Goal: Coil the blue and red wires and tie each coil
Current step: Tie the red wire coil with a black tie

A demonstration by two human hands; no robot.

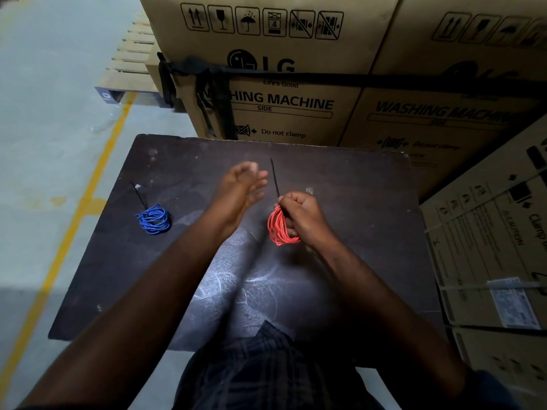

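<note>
While my right hand (pixel 299 216) grips the red coil (pixel 279 227), my left hand (pixel 244 189) hangs loose beside it.

Right fist is curled around the coil's top above the dark board (pixel 370 202), pinching a black tie (pixel 275 179) that sticks up and away from me. Left hand is raised, fingers spread and blurred, apparently holding nothing. Far to the left the blue coil (pixel 154 218) lies on the board, its own tie (pixel 139 195) poking up.

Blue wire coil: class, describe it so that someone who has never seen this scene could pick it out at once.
Find the dark board in front of the washing machine boxes. On its left part, apart from both hands, lies the blue wire coil with a black tie sticking up. The only other coil is red, held in the right hand.
</note>
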